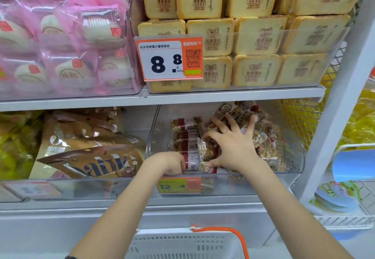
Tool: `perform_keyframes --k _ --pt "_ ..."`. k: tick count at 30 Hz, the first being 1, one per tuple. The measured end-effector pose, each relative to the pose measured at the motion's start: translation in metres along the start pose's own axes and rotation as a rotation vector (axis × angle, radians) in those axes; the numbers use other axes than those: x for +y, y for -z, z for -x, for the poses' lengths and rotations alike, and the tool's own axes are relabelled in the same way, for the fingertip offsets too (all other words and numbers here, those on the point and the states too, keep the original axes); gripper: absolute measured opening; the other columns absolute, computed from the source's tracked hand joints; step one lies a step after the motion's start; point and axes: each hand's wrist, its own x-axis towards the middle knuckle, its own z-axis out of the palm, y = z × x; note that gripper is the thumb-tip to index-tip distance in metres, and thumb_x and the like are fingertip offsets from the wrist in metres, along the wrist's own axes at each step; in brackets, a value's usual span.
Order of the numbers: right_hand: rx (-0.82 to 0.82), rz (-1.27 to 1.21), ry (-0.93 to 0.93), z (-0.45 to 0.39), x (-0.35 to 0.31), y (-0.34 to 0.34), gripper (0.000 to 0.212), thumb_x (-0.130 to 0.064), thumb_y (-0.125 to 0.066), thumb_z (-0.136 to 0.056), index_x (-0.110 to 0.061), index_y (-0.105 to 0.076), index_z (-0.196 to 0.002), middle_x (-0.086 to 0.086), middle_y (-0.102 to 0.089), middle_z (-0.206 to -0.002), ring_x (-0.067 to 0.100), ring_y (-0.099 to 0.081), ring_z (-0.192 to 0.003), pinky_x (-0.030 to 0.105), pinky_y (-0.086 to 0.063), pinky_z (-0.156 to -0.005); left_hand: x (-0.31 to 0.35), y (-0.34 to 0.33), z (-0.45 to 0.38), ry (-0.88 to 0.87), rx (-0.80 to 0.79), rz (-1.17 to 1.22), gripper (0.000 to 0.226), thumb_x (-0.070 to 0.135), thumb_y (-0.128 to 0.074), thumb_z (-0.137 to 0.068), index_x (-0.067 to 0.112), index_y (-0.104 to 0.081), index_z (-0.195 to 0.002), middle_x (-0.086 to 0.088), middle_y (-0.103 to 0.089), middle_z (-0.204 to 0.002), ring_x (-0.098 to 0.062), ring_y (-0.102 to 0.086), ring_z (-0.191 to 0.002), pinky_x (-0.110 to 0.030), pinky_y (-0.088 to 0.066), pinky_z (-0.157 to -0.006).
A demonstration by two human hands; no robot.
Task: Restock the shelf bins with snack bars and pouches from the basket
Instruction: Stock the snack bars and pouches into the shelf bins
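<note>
arranging step: left hand (pixel 172 162) pinches a granola bar (pixel 191 162) at the clear bin (pixel 292 175) front edge; right hand (pixel 233 143), fingers spread, presses the loose pile. next, line up bars.

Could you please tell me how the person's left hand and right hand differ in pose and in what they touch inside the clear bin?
The left hand is curled, its fingers gripping the front snack bar near the bin's front wall; the right hand is spread wide and presses flat on the loose pile of bars. The left sits lower and nearer; the right reaches deeper. Both are inside the same clear bin.
</note>
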Motion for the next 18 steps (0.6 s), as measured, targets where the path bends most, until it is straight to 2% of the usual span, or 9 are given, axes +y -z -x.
perform_keyframes --k 2,5,7,10,12,13,15,17,18 --pt "0.01 -0.004 -0.011 -0.001 0.002 0.0 0.076 -0.069 -0.068 -0.063 -0.048 -0.04 -0.131 -0.007 -0.011 -0.159 0.027 0.003 -0.147 0.074 0.017 -0.097 -0.002 -0.002 -0.002 -0.023 0.014 0.014 0.043 -0.006 -0.043 -0.087 0.012 -0.061 -0.123 -0.007 -0.057 -0.128 -0.024 -0.055 -0.11 -0.03 -0.046 -0.091" --pt "0.017 -0.006 -0.024 -0.001 0.004 0.002 0.076 -0.068 -0.068 -0.064 -0.048 -0.039 -0.131 -0.007 -0.011 -0.159 0.027 0.003 -0.147 0.073 0.017 -0.098 -0.009 -0.005 -0.003 -0.048 0.145 0.035 0.037 -0.004 -0.049 -0.086 0.012 -0.064 -0.116 -0.01 -0.059 -0.12 -0.026 -0.057 -0.105 -0.034 -0.05 -0.089" --pt "0.023 -0.002 -0.028 -0.001 0.005 0.002 0.076 -0.068 -0.068 -0.065 -0.049 -0.038 -0.132 -0.007 -0.012 -0.158 0.027 0.002 -0.147 0.073 0.016 -0.099 -0.01 -0.004 0.004 -0.072 0.306 -0.059 0.04 -0.003 -0.054 -0.083 0.018 -0.062 -0.116 -0.007 -0.053 -0.12 -0.028 -0.047 -0.113 -0.038 -0.045 -0.088" --pt "0.039 0.008 -0.025 0.0 0.008 0.001 0.076 -0.068 -0.067 -0.065 -0.049 -0.038 -0.133 -0.007 -0.013 -0.158 0.026 0.0 -0.147 0.072 0.015 -0.1 -0.006 -0.004 0.019 -0.129 0.633 -0.224 0.039 -0.008 -0.054 -0.078 0.02 -0.056 -0.105 -0.001 -0.043 -0.123 -0.028 -0.031 -0.115 -0.033 -0.029 -0.078" --pt "0.059 0.014 -0.03 0.001 0.01 0.0 0.076 -0.068 -0.068 -0.064 -0.048 -0.04 -0.132 -0.007 -0.014 -0.158 0.026 -0.001 -0.147 0.072 0.014 -0.101 -0.005 -0.007 0.02 -0.162 0.769 -0.324 0.04 -0.01 -0.055 -0.075 0.017 -0.048 -0.104 -0.002 -0.041 -0.128 -0.029 -0.03 -0.119 -0.033 -0.029 -0.078" --pt "0.066 0.015 -0.032 0.001 0.011 -0.001 0.076 -0.068 -0.068 -0.064 -0.048 -0.04 -0.132 -0.006 -0.015 -0.158 0.026 -0.002 -0.147 0.072 0.014 -0.101 -0.005 -0.009 0.018 -0.171 0.776 -0.363 0.038 -0.008 -0.057 -0.075 0.017 -0.047 -0.103 -0.002 -0.043 -0.125 -0.028 -0.035 -0.119 -0.033 -0.031 -0.077" --pt "0.079 0.01 -0.028 0.002 0.012 -0.001 0.076 -0.067 -0.068 -0.064 -0.047 -0.042 -0.132 -0.006 -0.017 -0.158 0.026 -0.004 -0.147 0.071 0.014 -0.101 -0.004 -0.009 0.017 -0.169 0.68 -0.354 0.029 -0.001 -0.062 -0.078 0.016 -0.044 -0.092 -0.001 -0.051 -0.104 -0.025 -0.049 -0.104 -0.032 -0.036 -0.069" --pt "0.098 0.003 -0.021 0.003 0.012 -0.002 0.075 -0.066 -0.069 -0.063 -0.046 -0.043 -0.131 -0.005 -0.019 -0.157 0.026 -0.006 -0.146 0.071 0.013 -0.102 -0.003 -0.002 0.017 -0.174 0.494 -0.267 0.024 0.009 -0.066 -0.081 0.018 -0.044 -0.08 0.005 -0.051 -0.083 -0.02 -0.053 -0.084 -0.031 -0.039 -0.063" --pt "0.109 -0.002 -0.018 0.004 0.012 -0.002 0.074 -0.066 -0.07 -0.063 -0.046 -0.044 -0.13 -0.005 -0.021 -0.157 0.027 -0.008 -0.146 0.071 0.013 -0.102 -0.004 0.002 0.017 -0.199 0.386 -0.178 0.019 0.013 -0.066 -0.083 0.02 -0.049 -0.077 0.009 -0.052 -0.079 -0.017 -0.053 -0.08 -0.029 -0.04 -0.063"
